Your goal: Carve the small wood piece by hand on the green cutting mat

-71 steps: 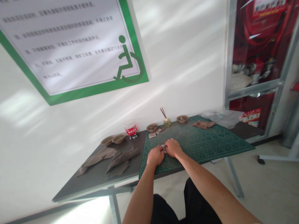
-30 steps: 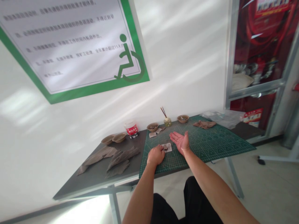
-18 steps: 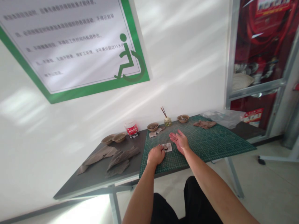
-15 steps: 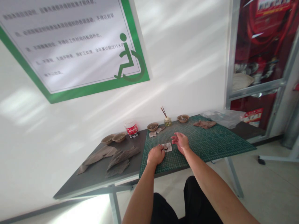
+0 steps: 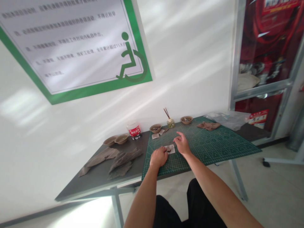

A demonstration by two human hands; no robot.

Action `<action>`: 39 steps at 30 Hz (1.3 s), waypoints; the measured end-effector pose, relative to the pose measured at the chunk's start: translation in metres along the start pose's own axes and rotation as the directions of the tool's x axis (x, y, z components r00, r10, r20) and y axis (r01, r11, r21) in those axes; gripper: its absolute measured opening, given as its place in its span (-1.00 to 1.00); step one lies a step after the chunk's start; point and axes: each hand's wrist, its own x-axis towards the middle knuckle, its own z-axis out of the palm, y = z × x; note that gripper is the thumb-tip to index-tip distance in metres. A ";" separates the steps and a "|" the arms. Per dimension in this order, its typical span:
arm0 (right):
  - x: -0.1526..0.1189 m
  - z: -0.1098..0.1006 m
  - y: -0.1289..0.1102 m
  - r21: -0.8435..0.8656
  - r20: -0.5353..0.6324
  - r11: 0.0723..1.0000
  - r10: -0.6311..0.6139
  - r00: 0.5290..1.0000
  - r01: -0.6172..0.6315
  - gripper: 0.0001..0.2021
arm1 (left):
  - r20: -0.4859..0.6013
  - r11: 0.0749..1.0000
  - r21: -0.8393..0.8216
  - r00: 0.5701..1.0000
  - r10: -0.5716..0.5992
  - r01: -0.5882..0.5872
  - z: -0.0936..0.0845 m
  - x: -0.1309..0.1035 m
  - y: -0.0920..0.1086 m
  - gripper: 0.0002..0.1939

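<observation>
On the green cutting mat (image 5: pixel 213 141) lies a small white square piece (image 5: pixel 172 147) with a dark pattern or dark bits on it; paper or cloth, I cannot tell. My left hand (image 5: pixel 159 157) rests at its left edge, with curled fingertips holding it down. Just right of the square, my right hand (image 5: pixel 182 144) hovers above the mat, index finger stretched out and the other fingers loosely bent. Nothing shows in that hand. Two more pale squares (image 5: pixel 155 136) lie farther back, by a small bowl (image 5: pixel 155 128) with dark bits in it.
Brown cloths (image 5: pixel 123 160) and two shallow bowls (image 5: pixel 121 139) occupy the dark table's left side. Along the wall stand a red-labelled tub (image 5: pixel 134 130), a reed diffuser (image 5: pixel 170 123) and another bowl (image 5: pixel 186 119). A crumpled cloth (image 5: pixel 209 126) and clear plastic bag (image 5: pixel 229 119) lie back right.
My right hand has turned and its index finger has straightened upward while the others bent in. My left hand stays on the white square.
</observation>
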 end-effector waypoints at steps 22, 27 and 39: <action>-0.021 0.010 -0.024 -0.755 0.475 0.519 0.009 0.880 0.402 -0.79 | -0.015 0.991 -0.110 0.997 -0.073 0.070 -0.007 -0.006 0.005 -0.64; -0.020 0.011 -0.023 -0.764 0.474 0.517 0.044 0.880 0.386 -0.81 | -0.123 0.982 -0.188 0.992 -0.038 0.014 -0.003 -0.006 0.001 -0.58; -0.015 0.011 -0.018 -0.763 0.456 0.538 0.053 0.888 0.359 -0.81 | -0.121 0.336 -0.942 0.921 -0.371 0.012 0.015 0.010 -0.039 -0.54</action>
